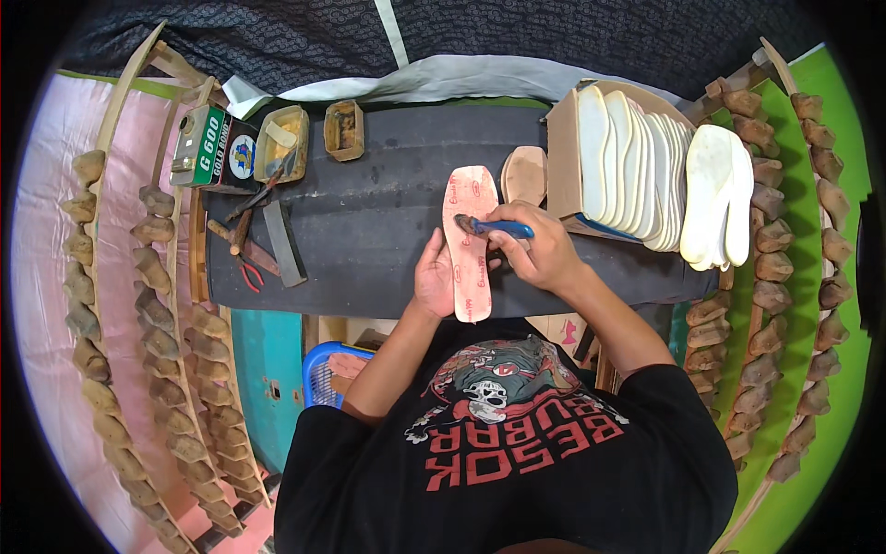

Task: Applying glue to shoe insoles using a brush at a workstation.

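Observation:
A pink insole (472, 282) with dark handwriting and printed marks lies lengthwise in my left hand (433, 277), its heel end toward me. My left fingers close around it from the side and beneath. Between the fingers of my right hand (543, 257) is a brush with a blue handle (506, 227). Its dark bristle end touches the upper middle of the insole. Just beyond my right hand, a small pile of tan-pink insoles (524, 174) rests on the dark worktable (369, 240).
An open cardboard box (566, 166) of white insoles (628, 166) stands right, more white insoles (711, 185) beside it. At left are a green can (208, 152), two tubs (293, 125), pliers (250, 274) and a grey bar (285, 245). Racks of shoe lasts (152, 263) flank both sides.

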Motion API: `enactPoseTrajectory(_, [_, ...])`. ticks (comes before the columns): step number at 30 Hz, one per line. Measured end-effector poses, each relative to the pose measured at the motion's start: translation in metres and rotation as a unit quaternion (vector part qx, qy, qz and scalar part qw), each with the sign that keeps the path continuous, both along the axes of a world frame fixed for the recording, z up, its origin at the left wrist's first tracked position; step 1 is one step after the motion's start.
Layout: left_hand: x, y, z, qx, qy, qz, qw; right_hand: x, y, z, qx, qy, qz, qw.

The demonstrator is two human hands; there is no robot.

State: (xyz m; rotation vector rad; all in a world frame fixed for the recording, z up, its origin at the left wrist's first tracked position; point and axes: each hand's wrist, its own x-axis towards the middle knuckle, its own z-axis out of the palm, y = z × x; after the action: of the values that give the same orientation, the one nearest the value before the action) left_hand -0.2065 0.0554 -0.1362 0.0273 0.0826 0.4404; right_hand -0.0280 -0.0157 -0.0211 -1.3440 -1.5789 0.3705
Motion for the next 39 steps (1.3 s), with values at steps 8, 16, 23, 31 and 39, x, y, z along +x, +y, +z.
enactPoseTrajectory(8, [0.021, -0.026, 0.021, 0.017, 0.037, 0.065, 0.997, -0.014, -0.049, 0.001, 0.036, -0.058, 0.147, 0.987])
enactPoseTrajectory(16, [0.035, -0.043, 0.020, 0.092, -0.119, -0.018, 0.989, 0.045, -0.031, 0.019, 0.021, -0.061, 0.036, 0.997])
enactPoseTrajectory(23, [0.039, -0.062, 0.039, 0.042, -0.045, -0.017, 0.998, 0.065, -0.031, 0.028, 0.042, -0.077, -0.020, 0.996])
enactPoseTrajectory(31, [0.043, -0.037, 0.026, 0.054, -0.016, -0.040, 0.998, 0.022, -0.069, 0.014, 0.054, -0.149, 0.141, 0.977])
enactPoseTrajectory(39, [0.038, -0.038, 0.025, 0.055, 0.010, -0.007, 0.998, 0.051, -0.030, 0.026, 0.027, -0.109, -0.019, 0.994])
